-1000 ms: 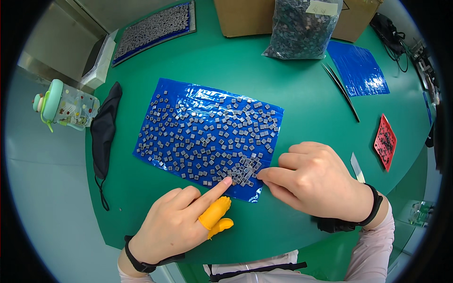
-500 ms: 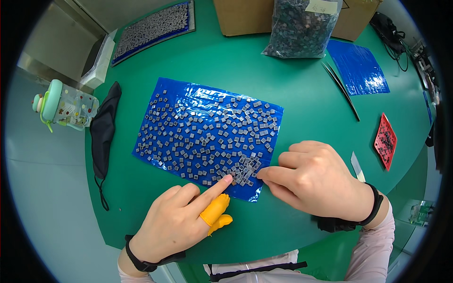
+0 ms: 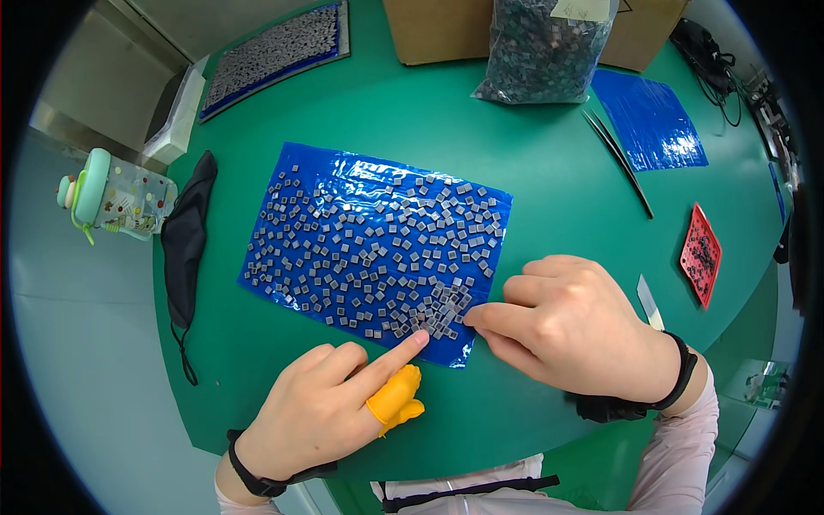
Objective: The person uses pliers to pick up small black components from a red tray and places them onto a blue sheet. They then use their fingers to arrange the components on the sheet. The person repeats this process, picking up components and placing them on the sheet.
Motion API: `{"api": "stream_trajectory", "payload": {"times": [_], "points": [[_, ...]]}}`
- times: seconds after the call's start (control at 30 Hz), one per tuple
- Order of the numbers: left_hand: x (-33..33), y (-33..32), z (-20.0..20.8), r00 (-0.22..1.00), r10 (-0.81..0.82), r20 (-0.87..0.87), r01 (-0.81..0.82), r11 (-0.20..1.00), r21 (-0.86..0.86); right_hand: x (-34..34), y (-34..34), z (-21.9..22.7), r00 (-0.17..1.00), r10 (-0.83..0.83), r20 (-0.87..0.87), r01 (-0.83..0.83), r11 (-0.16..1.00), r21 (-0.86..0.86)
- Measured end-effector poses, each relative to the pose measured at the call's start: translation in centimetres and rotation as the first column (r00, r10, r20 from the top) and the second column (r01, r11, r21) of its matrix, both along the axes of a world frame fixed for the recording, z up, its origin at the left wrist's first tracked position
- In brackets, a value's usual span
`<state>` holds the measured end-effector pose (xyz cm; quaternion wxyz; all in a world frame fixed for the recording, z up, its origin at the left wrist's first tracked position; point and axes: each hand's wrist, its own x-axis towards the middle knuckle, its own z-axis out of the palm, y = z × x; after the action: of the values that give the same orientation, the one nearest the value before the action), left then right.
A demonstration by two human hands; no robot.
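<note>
A blue film sheet (image 3: 300, 180) lies on the green table, scattered with small grey square pieces (image 3: 369, 249). They crowd into a cluster (image 3: 442, 305) near its lower right corner. At the lower edge of that cluster, my left hand (image 3: 335, 399) points its stretched index finger onto the pieces. Yellow finger covers (image 3: 396, 399) sit on the left hand's digits below the index finger. My right hand (image 3: 562, 330) is closed, index fingertip on the sheet's right edge beside the cluster; whatever lies between its thumb and finger is hidden.
Tweezers (image 3: 620, 163) and another blue sheet (image 3: 652, 120) lie to the right, with a red tray (image 3: 701, 257) of small dark bits nearer. A filled clear bag (image 3: 545, 56) stands before cardboard boxes (image 3: 446, 34). At left are a black mask (image 3: 184, 240) and a bottle (image 3: 129, 193).
My left index fingertip has shifted slightly right and toward me along the cluster's lower edge. My right hand keeps nearly the same place.
</note>
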<state>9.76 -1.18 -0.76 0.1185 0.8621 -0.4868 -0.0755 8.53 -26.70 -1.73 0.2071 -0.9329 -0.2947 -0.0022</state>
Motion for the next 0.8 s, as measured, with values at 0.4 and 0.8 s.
{"api": "stream_trajectory", "payload": {"times": [0.4,0.8], "points": [[0.14,-0.09,-0.06,0.999,0.043,-0.021,-0.043,0.999,-0.004,0.05,0.01,0.03,1.0,-0.004,-0.007,0.004,1.0,0.013],[0.39,-0.41,-0.13,0.997,0.059,0.05,-0.059,0.998,-0.005,0.05,0.02,0.02,1.0,-0.004,-0.021,0.004,1.0,-0.001]]}}
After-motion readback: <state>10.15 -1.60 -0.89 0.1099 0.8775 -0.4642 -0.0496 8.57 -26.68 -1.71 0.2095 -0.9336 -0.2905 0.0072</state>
